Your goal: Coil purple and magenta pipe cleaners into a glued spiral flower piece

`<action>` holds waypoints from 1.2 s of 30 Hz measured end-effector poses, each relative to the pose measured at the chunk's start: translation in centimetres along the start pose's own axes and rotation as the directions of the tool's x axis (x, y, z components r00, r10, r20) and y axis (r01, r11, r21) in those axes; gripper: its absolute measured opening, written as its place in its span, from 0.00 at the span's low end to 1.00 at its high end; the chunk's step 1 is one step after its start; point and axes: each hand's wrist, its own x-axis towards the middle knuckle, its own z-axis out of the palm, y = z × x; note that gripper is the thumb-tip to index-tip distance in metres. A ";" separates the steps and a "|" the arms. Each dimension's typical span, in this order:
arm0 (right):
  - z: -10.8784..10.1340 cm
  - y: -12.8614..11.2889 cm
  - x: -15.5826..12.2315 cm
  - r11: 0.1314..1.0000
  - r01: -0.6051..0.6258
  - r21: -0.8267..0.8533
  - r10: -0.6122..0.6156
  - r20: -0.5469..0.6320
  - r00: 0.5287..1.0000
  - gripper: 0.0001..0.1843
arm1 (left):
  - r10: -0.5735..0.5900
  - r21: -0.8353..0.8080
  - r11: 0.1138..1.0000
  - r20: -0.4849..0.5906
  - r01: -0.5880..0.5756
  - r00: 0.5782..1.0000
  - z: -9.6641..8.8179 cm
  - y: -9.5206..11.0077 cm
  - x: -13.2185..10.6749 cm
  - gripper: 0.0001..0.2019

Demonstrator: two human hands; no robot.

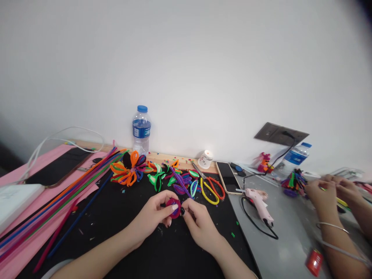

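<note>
My left hand (157,211) is closed around a small magenta coil of pipe cleaner (172,214) with some purple at its middle, held above the black mat. My right hand (200,223) pinches at the coil's right edge, beside a small round black spot that may be a nail or a bead. What lies between its fingertips is hidden. Behind the hands, a purple pipe cleaner strip (180,180) slants down toward the right fingers. Bent pipe-cleaner petals in green, white and purple (157,178) lie beyond, next to an orange and black pipe-cleaner flower (132,168).
Scissors (209,190), a paper roll (205,159) and a phone (228,177) lie behind my right hand. A pink glue gun (259,205) with its cord rests on the grey table. Long pipe cleaners (62,201) and a bottle (142,131) are leftward. A co-worker's hands (328,193) work at right.
</note>
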 end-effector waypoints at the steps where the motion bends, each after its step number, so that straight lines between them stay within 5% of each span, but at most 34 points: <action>1: 0.0 0.0 0.0 1.000 -0.003 0.005 0.003 -0.001 1.000 0.08 | 0.002 0.003 1.000 -0.001 -0.002 1.000 0.0 0.0 0.0 0.10; 27: 0.0 0.1 -0.1 1.000 -0.026 0.004 0.026 0.006 1.000 0.08 | 0.023 0.000 1.000 0.003 -0.023 1.000 -0.2 -0.7 0.2 0.11; 36: 0.0 0.2 -0.2 1.000 -0.020 0.016 0.019 0.033 0.999 0.08 | 0.000 -0.026 1.000 -0.077 -0.002 0.997 -0.1 -0.9 0.3 0.15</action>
